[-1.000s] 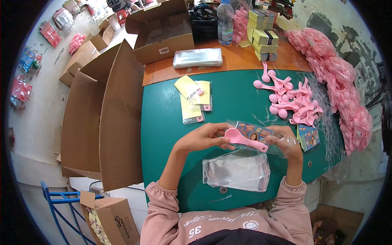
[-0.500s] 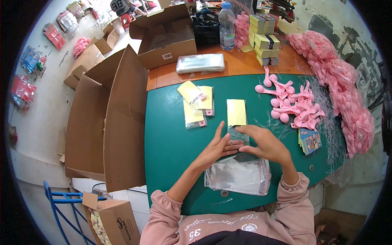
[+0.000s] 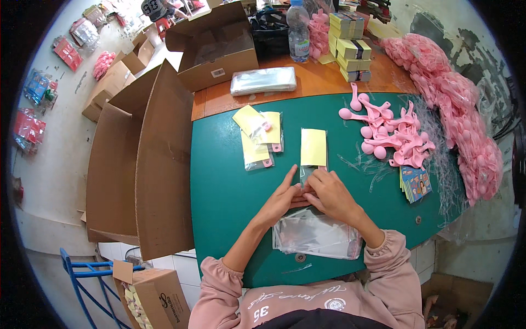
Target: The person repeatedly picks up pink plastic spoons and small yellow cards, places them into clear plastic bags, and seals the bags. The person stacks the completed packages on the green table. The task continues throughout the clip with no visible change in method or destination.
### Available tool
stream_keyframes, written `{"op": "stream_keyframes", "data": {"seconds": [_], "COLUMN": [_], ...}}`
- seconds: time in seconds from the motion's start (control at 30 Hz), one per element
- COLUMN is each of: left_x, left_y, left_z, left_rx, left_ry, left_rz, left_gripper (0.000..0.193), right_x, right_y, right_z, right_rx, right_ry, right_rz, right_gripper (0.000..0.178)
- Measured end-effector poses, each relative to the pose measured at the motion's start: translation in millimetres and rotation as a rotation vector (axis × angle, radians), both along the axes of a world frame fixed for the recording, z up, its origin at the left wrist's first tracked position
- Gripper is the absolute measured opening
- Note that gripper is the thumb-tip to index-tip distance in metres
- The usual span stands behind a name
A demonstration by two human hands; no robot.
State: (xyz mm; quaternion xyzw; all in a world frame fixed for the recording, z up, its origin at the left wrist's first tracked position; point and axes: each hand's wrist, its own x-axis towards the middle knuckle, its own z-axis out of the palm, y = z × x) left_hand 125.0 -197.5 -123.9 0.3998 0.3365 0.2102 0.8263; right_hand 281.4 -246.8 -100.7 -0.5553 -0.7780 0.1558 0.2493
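Note:
A clear plastic bag (image 3: 305, 174) lies in front of me on the green table, with a yellow card (image 3: 313, 147) and a bit of pink inside. My left hand (image 3: 280, 202) rests at the bag's near end, thumb spread away and fingers stretched out flat toward the right. Over those fingers, my right hand (image 3: 332, 194) pinches the near end of the bag; its fingertips are partly hidden. Close below both hands is a stack of clear empty bags (image 3: 318, 234). Filled bags with yellow cards (image 3: 255, 151) and pink pieces lie to the far left.
Pink measuring spoons (image 3: 402, 137) are heaped right, beside printed cards (image 3: 415, 183) and plastic strips. More pink spoons in long wrapping (image 3: 457, 104) line the right edge. Card stacks (image 3: 350, 49), a water bottle (image 3: 298, 33) and a bag pack (image 3: 263, 81) stand behind. A large carton (image 3: 164, 164) is left.
My right hand has come down and inward, its fingers closing at the bag's near end against my left hand. The whole view has shifted slightly.

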Motion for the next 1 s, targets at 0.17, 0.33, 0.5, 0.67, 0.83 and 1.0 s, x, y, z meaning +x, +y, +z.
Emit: {"op": "stream_keyframes", "data": {"seconds": [0.17, 0.33, 0.5, 0.67, 0.83, 1.0], "left_x": [6, 11, 9, 9, 8, 6], "left_y": [-2, -8, 0, -4, -4, -10], "left_z": [3, -4, -1, 3, -6, 4], "left_rx": [0.004, 0.193, 0.132, 0.165, 0.192, 0.086], "left_ry": [0.11, 0.125, 0.056, 0.039, 0.042, -0.048], "left_rz": [0.095, 0.151, 0.302, 0.069, 0.076, 0.106], "left_gripper": [0.054, 0.05, 0.036, 0.023, 0.024, 0.025], "right_x": [-6, 0, 44, 169, 114, 26], "right_y": [-3, -3, -1, 28, 5, -14], "right_z": [-6, 1, 41, 36, 18, 15], "right_rx": [0.146, 0.206, -0.36, 0.021, 0.112, -0.045], "right_ry": [-0.118, -0.2, 0.297, -0.167, -0.347, 0.075], "right_rz": [0.074, 0.153, 0.361, -0.378, -0.405, -0.159], "right_gripper": [0.015, 0.013, 0.01, 0.012, 0.044, 0.039]}}
